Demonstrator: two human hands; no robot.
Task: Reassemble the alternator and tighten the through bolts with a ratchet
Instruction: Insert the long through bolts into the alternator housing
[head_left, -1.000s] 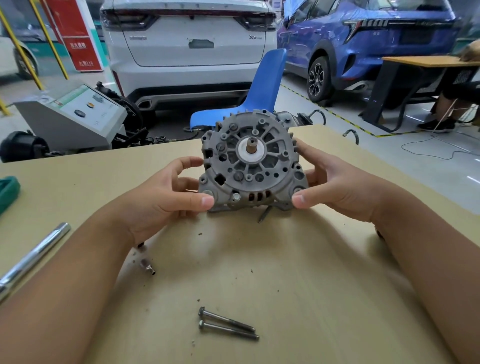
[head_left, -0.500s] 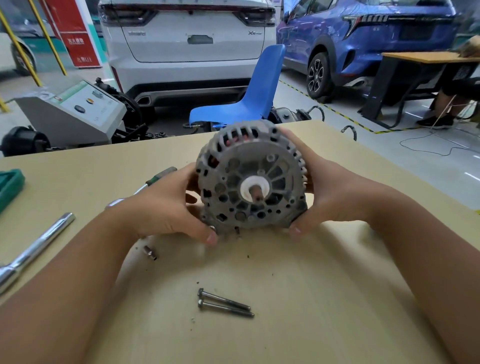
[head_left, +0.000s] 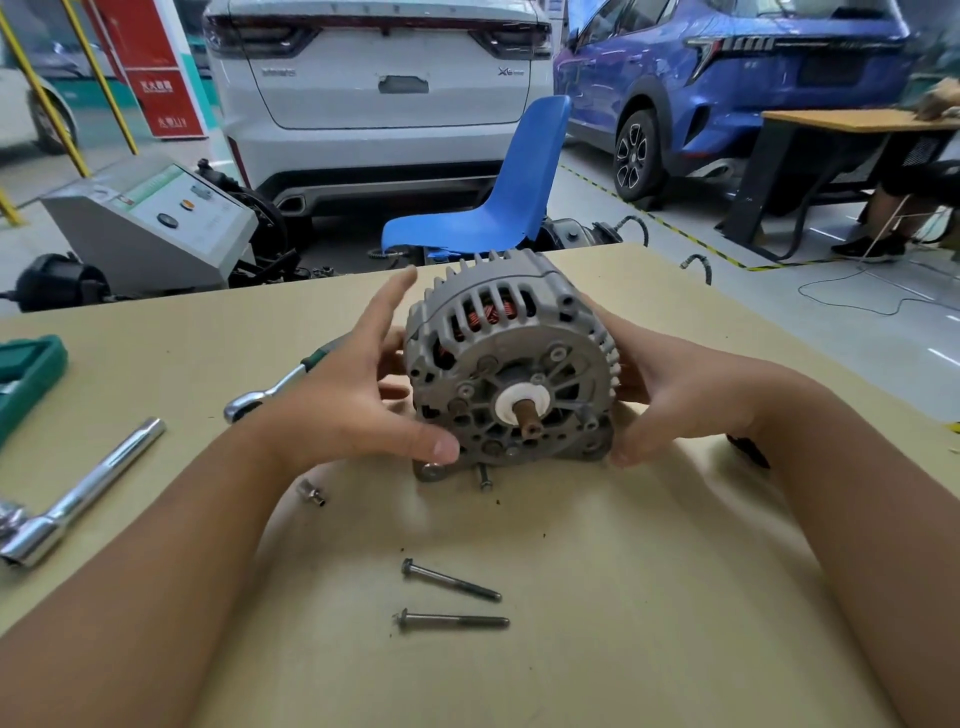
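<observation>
Alternator (head_left: 511, 364) sits mid-table on the tan table (head_left: 597, 649), shaft end w/ white collar facing the camera, copper windings visible thru top slots. Its lower mounting ear touches the tabletop; a short bolt (head_left: 484, 477) sticks out just under the housing.

Left hand (head_left: 358, 400) on the alternator's left side — thumb pressed to lower front edge, index finger straight and lifted up past the housing, not curled round it; other fingers hidden behind the body. Right hand (head_left: 670, 395) cups the right side, fingers wrapped behind the fins, thumb at lower right edge — holds it.

Two long through bolts (head_left: 451, 581) lie loose on table nearer the camera, well apart from the alternator, roughly parallel; second one (head_left: 451, 621) just below first. Small socket (head_left: 310, 492) near left wrist. Ratchet (head_left: 275, 387) w/ green grip behind left hand, partly hidden. Chrome wrench handle (head_left: 85, 493) at far left, green tool case (head_left: 28, 374) at left edge.

Bkgd: blue chair (head_left: 498, 192), white car (head_left: 379, 93), blue car (head_left: 727, 83), grey machine (head_left: 150, 223).
</observation>
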